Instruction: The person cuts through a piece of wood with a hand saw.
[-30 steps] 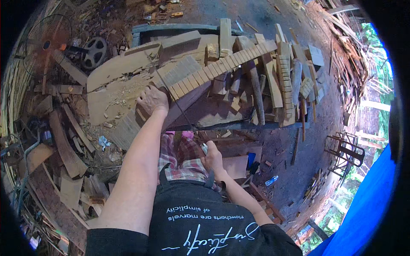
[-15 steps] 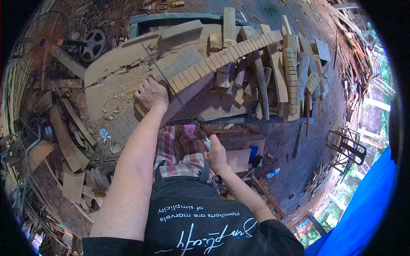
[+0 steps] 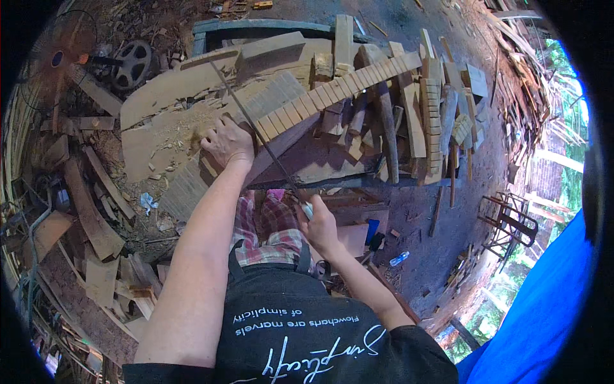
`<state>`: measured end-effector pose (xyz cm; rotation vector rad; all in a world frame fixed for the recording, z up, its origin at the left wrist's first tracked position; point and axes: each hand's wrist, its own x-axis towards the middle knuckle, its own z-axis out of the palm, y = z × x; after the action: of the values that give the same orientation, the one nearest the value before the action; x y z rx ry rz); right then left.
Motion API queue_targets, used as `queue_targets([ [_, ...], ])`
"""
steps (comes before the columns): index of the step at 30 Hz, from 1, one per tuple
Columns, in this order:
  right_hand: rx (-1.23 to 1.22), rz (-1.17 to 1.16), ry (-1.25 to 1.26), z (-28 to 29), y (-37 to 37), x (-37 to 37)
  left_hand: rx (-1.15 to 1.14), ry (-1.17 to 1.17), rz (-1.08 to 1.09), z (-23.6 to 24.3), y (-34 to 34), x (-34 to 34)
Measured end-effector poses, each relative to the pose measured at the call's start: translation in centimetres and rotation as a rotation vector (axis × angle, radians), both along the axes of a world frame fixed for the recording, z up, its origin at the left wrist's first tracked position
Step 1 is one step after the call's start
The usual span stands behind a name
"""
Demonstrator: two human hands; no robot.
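Observation:
In my right hand (image 3: pixel 318 224), closed round its pale handle, is a handsaw (image 3: pixel 273 155). Its long narrow blade slants up and left across the kerfed wooden strip (image 3: pixel 332 93), close beside my left hand (image 3: pixel 228 142). The left fingers curl over the strip's near-left end, whose underside they hide. Evenly spaced cuts cross the strip, which rests at an angle over a darker timber piece (image 3: pixel 281 147). Whether the teeth are in the wood, I cannot tell.
Cut blocks and a round stick (image 3: pixel 387 128) crowd the right of the wooden bench (image 3: pixel 144 150). A fan (image 3: pixel 59 59) and a spoked wheel (image 3: pixel 132 65) stand at far left. Scrap boards (image 3: pixel 89 214) lie left; a metal-framed stool (image 3: pixel 508 221) and a bottle (image 3: pixel 399 258) are right.
My right hand and the saw have moved slightly forward and left. The left hand stays on the strip's end. The whole view has shifted a little.

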<state>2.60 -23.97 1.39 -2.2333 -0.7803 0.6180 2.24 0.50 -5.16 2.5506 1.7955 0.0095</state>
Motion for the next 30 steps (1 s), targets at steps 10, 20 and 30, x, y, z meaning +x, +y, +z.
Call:
queue_targets([
  [10, 0.122, -0.015, 0.033, -0.5, -0.5, -0.1, -0.098, -0.021, 0.056, 0.8, -0.1, 0.2],
  [20, 0.007, 0.022, -0.011, -1.3, 6.9, 2.5, -0.031, 0.022, -0.002, -0.1, -0.3, 0.4],
  [30, 0.02, 0.01, 0.003, -0.7, 3.3, 2.0, -0.055, 0.031, -0.004, 0.8, -0.2, 0.4],
])
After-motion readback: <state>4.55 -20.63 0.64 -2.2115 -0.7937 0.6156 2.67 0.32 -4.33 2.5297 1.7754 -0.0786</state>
